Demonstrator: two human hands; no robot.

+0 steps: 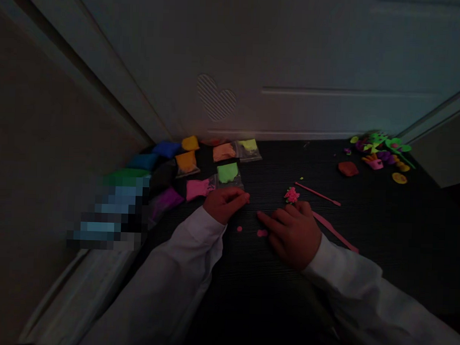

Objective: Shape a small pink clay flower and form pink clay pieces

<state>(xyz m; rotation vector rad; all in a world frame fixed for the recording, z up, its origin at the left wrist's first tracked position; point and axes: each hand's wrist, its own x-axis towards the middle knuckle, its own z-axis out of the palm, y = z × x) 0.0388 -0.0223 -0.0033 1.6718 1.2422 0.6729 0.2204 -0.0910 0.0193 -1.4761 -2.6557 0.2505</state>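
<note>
My left hand (226, 202) hovers beside the green clay bag, its fingers pinched together; whatever is between them, if anything, is too small to make out. My right hand (294, 236) is palm down on the dark table, index finger stretched out and its tip touching the surface, the other fingers bent. Near its thumb lie small flattened pink clay pieces (261, 233), and another pink disc (239, 228) sits between the hands. Just beyond the right knuckles is a pink clay flower (291, 195) with green bits; whether the fingers touch it I cannot tell.
A thin pink tool (318, 193) and a wider pink tool (335, 231) lie to the right. Bags of coloured clay, including pink (197, 190), green (228, 173) and orange (187, 162), line the left. Finished clay shapes (385, 153) and a red packet (348, 168) stand far right.
</note>
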